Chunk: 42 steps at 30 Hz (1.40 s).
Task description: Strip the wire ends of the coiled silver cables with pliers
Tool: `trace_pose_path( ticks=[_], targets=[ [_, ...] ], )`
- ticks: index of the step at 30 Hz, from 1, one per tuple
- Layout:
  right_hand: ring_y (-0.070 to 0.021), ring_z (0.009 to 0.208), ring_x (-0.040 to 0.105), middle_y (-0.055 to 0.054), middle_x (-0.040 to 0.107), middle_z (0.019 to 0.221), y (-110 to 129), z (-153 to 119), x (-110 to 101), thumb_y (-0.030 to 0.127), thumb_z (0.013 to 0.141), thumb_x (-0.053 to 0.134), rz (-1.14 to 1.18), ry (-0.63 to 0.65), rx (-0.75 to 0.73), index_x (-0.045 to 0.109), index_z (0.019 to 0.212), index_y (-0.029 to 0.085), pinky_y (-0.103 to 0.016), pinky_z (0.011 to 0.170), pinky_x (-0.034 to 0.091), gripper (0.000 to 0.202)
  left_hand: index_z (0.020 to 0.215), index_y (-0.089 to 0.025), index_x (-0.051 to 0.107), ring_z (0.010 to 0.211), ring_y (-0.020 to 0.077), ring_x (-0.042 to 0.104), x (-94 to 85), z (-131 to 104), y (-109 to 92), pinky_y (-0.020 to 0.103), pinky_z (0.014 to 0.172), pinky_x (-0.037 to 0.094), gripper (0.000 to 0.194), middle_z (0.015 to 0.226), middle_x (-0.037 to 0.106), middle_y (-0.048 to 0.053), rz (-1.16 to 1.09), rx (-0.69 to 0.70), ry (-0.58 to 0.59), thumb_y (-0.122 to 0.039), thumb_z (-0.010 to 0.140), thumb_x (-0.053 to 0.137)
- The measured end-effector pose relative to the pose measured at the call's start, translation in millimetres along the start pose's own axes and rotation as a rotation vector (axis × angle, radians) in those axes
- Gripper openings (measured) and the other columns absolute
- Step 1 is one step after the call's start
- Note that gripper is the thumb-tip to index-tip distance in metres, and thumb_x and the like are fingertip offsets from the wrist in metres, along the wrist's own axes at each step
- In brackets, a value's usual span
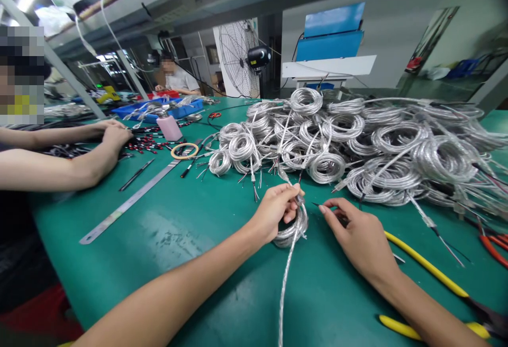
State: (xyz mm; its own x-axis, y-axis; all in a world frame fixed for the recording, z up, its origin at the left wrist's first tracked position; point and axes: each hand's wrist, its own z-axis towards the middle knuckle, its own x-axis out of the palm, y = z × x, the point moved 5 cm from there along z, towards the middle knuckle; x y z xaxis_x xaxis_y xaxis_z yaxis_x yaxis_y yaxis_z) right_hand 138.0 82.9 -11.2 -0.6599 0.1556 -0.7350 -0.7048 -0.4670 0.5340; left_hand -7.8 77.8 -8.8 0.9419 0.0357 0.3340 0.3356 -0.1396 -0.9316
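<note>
My left hand (277, 210) is closed around the upper part of a coil of clear-sheathed silvery cable (292, 235), thumb and fingers pinching near its end. One length of that cable runs down from the coil toward the table's near edge. Just to the right, my right hand (355, 230) has thumb and forefinger pinched together. A thin dark sliver shows at those fingertips, too small to name, pointing at the coil but apart from it. Yellow-handled pliers (426, 264) lie beside and partly behind my right forearm.
A large heap of cable coils (329, 130) with bare wire ends covers the back right of the green table (166, 273). Leftward lie a steel ruler (129, 205), a tape roll (184, 151), a pink bottle (169, 127) and a blue tray (186, 108). A co-worker's hands (115, 134) are at left.
</note>
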Motion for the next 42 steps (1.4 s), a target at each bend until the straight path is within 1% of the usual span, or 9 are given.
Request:
trace_pose_path(
  ticks=[5,12,16,19,24,27,33,37,42],
  targets=[
    [-0.0159,0.048,0.054,0.003,0.06,0.056,-0.6,-0.7,-4.1,0.039,0.086,0.039,-0.196,-0.012,0.026,0.06,0.078,0.024,-0.023,0.043,0.028,0.027,0.067,-0.011,0.054,0.03,0.0001,0.03,-0.9,0.4,0.0,0.014,0.032,0.015,0.02,0.046,0.04,-0.006,0.006,0.002,-0.01,-0.03,0.074,0.056],
    [-0.0151,0.063,0.058,0.003,0.063,0.08,1.4,-1.2,-0.1,0.027,0.085,0.043,-0.235,-0.005,-0.062,0.062,0.082,0.023,-0.024,0.048,0.032,0.019,0.071,-0.012,0.054,0.032,0.0011,0.032,1.9,-3.0,-1.2,0.015,0.034,0.018,0.018,0.049,0.041,-0.006,0.037,0.054,-0.016,-0.028,0.076,0.051],
    [-0.0139,0.064,0.057,0.003,0.062,0.078,5.6,-3.1,-1.5,0.024,0.084,0.046,-0.428,-0.037,-0.087,0.064,0.084,0.023,-0.023,0.044,0.027,0.018,0.077,-0.013,0.058,0.039,0.0017,0.038,2.8,-5.6,-3.9,0.015,0.038,0.023,0.016,0.058,0.047,-0.004,0.09,0.155,-0.039,-0.026,0.077,0.047],
    [-0.0148,0.068,0.057,0.002,0.061,0.076,10.3,-4.6,-2.2,0.024,0.084,0.047,-0.519,-0.062,-0.147,0.065,0.084,0.022,-0.024,0.044,0.026,0.018,0.08,-0.012,0.061,0.047,0.0036,0.042,4.5,-5.5,-3.7,0.015,0.041,0.026,0.018,0.061,0.05,-0.002,0.121,0.158,-0.02,-0.022,0.075,0.047],
    [-0.0128,0.068,0.057,0.002,0.062,0.08,13.1,-4.7,-4.7,0.025,0.085,0.046,-0.475,-0.115,-0.183,0.065,0.089,0.023,-0.023,0.044,0.027,0.019,0.091,-0.01,0.061,0.056,0.0057,0.05,7.5,-5.2,-2.0,0.016,0.046,0.033,0.024,0.085,0.061,0.007,0.122,0.085,0.04,-0.017,0.072,0.048],
    [-0.0129,0.065,0.057,0.003,0.062,0.077,11.7,-3.3,-3.2,0.024,0.084,0.048,-0.483,-0.064,-0.157,0.066,0.088,0.024,-0.022,0.043,0.025,0.018,0.094,-0.01,0.06,0.057,0.0056,0.05,8.3,-5.7,-3.0,0.016,0.047,0.034,0.024,0.092,0.062,0.009,0.139,0.111,0.064,-0.02,0.075,0.05],
    [-0.0136,0.061,0.059,0.003,0.062,0.076,8.1,-2.1,0.2,0.024,0.082,0.051,-0.502,0.025,-0.111,0.065,0.089,0.027,-0.022,0.041,0.023,0.015,0.09,-0.008,0.059,0.058,0.0074,0.053,9.0,-7.6,-2.9,0.016,0.05,0.038,0.025,0.075,0.062,0.006,0.221,0.161,0.034,-0.027,0.074,0.057],
    [-0.0138,0.062,0.06,0.004,0.064,0.081,7.7,-2.7,-3.4,0.024,0.082,0.05,-0.466,-0.04,-0.107,0.062,0.097,0.027,-0.022,0.043,0.027,0.019,0.077,-0.011,0.058,0.051,0.0069,0.051,9.6,-9.0,-3.5,0.017,0.049,0.039,0.022,0.061,0.055,0.0,0.295,0.15,-0.001,-0.03,0.07,0.062],
    [-0.0126,0.061,0.059,0.006,0.063,0.077,9.2,-3.2,-5.1,0.025,0.082,0.05,-0.488,-0.068,-0.137,0.063,0.091,0.027,-0.021,0.041,0.025,0.015,0.069,-0.015,0.049,0.047,0.0076,0.049,-1.1,-5.4,-7.3,0.019,0.045,0.037,0.022,0.061,0.054,-0.001,0.489,0.214,-0.052,-0.033,0.071,0.061]
  ],
)
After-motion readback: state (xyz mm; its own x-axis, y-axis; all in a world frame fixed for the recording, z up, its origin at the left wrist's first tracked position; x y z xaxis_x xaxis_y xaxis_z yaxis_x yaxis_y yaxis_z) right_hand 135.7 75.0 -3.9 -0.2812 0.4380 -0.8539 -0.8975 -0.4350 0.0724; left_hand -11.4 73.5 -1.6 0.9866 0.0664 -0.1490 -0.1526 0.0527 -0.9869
